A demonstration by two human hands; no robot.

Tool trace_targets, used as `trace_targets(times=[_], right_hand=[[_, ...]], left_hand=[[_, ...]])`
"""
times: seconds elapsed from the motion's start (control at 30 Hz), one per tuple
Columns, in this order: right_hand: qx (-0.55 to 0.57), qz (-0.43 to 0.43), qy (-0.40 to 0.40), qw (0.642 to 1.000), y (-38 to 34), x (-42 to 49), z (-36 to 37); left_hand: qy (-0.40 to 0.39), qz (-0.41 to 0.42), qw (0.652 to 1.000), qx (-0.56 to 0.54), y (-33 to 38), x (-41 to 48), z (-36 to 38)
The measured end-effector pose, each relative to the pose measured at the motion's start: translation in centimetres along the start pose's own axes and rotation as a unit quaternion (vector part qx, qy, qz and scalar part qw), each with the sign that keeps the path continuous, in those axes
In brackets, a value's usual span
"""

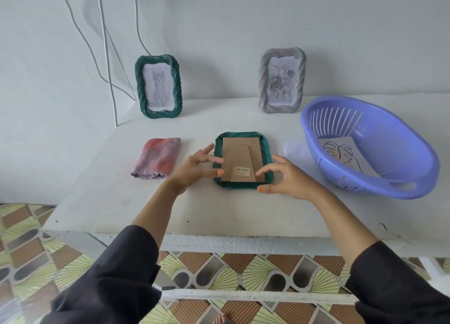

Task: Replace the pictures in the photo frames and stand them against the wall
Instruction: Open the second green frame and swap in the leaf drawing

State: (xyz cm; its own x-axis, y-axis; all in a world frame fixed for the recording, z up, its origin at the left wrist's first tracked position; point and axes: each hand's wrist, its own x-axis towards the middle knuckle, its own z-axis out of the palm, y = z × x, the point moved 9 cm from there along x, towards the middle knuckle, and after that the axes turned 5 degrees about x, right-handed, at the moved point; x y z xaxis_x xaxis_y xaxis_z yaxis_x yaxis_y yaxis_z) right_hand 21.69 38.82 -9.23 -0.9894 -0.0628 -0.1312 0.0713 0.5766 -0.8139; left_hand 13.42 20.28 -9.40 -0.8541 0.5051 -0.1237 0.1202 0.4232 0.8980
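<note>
A green photo frame [266, 150] lies face down in the middle of the white table [219, 214], its brown cardboard back [239, 155] with a barcode sticker facing up. My left hand [197, 169] is at the frame's left edge, fingers spread, thumb tip on the cardboard. My right hand [287, 177] hovers at the frame's right edge with loosely curled fingers reaching over the cardboard; it grips nothing. A green frame with a cat drawing [158, 86] and a grey frame with a rose picture [282, 81] stand upright against the wall.
A purple plastic basket [394, 167] sits at the right, holding a sheet with a leaf line drawing [345, 156]. A pale sheet [292, 147] lies just left of the basket. A folded pink-purple cloth [157, 158] lies left of the frame. White cables [107, 55] hang down the wall at the left.
</note>
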Motion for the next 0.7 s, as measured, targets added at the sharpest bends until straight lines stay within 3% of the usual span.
trace_targets(times=[0.07, 0.27, 0.47, 0.7], right_hand=[[0.009, 0.000, 0.027, 1.000, 0.0, 0.6, -1.3], [-0.035, 0.008, 0.193, 0.981, 0.7, 3.9, -3.7], [-0.086, -0.005, 0.233, 0.969, 1.6, 4.2, -2.5], [-0.093, -0.011, 0.241, 0.966, 1.7, 4.1, -2.6]], left_hand=[[0.061, -0.007, 0.996, -0.070, -0.1, 0.4, -1.1], [0.192, -0.093, 0.976, 0.032, -1.6, 2.9, -2.2], [0.218, -0.127, 0.961, 0.111, -1.6, 3.8, -1.8], [0.237, -0.137, 0.957, 0.092, -2.0, 3.9, -1.8]])
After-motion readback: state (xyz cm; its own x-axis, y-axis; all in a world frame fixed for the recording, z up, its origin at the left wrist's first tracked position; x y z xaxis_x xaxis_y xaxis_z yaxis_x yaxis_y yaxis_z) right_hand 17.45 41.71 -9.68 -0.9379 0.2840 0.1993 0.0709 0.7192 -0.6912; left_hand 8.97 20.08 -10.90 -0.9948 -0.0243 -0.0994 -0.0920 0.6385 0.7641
